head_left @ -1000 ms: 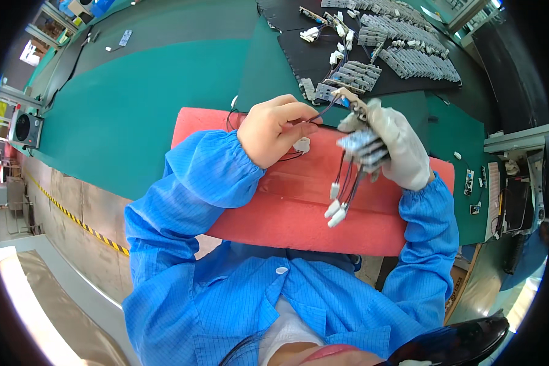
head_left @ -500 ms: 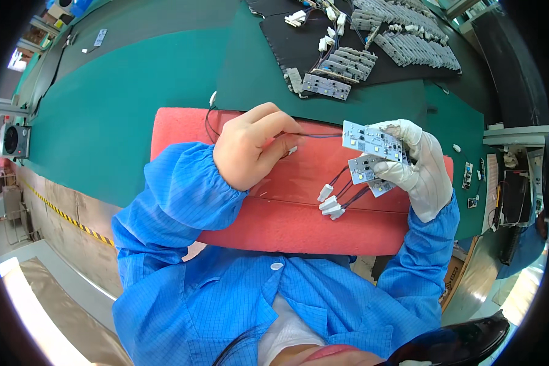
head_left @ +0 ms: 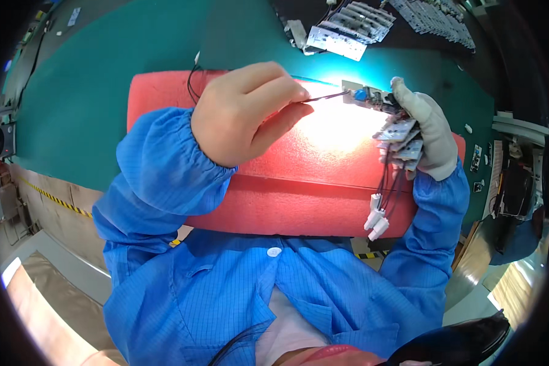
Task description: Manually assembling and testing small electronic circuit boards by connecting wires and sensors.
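Over the red foam pad [head_left: 287,213], my bare left hand [head_left: 241,116] is closed, thumb and fingers pinching the dark wires [head_left: 327,97] of a circuit board. That board [head_left: 372,97] is tipped up, showing a blue round component, and my white-gloved right hand [head_left: 434,134] grips its right end. Several more small circuit boards [head_left: 399,135] are fanned out in the same right hand. From them dark wires hang down to white plug connectors [head_left: 377,218]. Left of my left hand, a thin dark wire rises to a small white connector [head_left: 197,58]. Bright light washes out the pad between my hands.
Beyond the pad lies a green work mat [head_left: 104,104]. At the back right, rows of circuit boards [head_left: 351,27] stand on a black sheet. Loose small boards [head_left: 476,157] lie by the right edge. A speaker-like box [head_left: 3,141] stands at far left.
The top board has tipped from face-up to on edge, exposing its components. The other boards have turned, and their connectors hang farther right. Strong glare now falls on the pad.
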`<action>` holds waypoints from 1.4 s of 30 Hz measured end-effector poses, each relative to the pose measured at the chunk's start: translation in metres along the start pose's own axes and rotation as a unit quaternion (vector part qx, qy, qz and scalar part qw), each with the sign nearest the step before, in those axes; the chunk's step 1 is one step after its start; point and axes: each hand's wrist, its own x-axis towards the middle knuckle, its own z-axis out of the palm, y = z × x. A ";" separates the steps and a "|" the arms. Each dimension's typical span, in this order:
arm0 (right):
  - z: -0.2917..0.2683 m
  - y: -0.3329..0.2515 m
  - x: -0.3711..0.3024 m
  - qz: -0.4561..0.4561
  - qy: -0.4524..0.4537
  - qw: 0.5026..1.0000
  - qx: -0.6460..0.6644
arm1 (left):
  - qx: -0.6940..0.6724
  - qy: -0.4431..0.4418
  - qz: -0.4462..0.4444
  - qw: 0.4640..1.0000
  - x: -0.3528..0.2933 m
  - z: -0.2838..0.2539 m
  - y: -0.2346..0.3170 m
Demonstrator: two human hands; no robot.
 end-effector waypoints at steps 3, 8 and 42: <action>0.013 -0.003 -0.001 -0.023 0.032 0.999 -0.010 | 0.010 0.010 0.010 1.000 -0.003 0.000 -0.003; 0.020 -0.003 0.000 0.013 0.042 0.999 0.014 | 0.011 0.017 0.020 1.000 -0.007 0.002 -0.005; 0.021 0.006 0.000 -0.163 -0.112 0.969 0.145 | -0.361 0.490 -0.270 0.746 0.023 -0.040 -0.072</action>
